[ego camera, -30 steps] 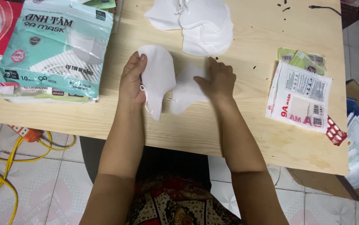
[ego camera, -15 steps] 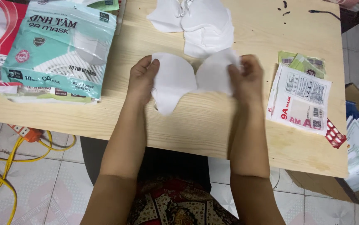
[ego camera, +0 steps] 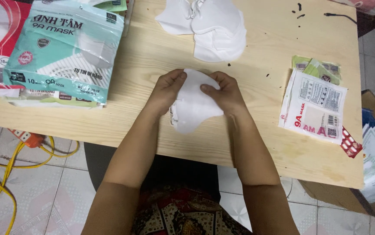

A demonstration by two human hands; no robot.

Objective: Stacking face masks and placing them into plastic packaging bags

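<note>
Both hands meet over a folded white face mask (ego camera: 194, 104) that lies near the front edge of the pale wooden worktop (ego camera: 152, 56), directly below the stack of white masks (ego camera: 215, 28). The left hand (ego camera: 166, 90) pinches the mask's upper left edge, and the right hand (ego camera: 225, 92) pinches its upper right edge, fingers clamped on the fabric with the thumbs on top. The mask's long axis runs from the fingers down toward the person, its rounded end hanging below both hands, equally near to each. Both forearms angle inward, wrists bent slightly down. A teal mask package (ego camera: 63, 52) lies left of the mask, and small printed sachets (ego camera: 313, 104) lie to its right.
</note>
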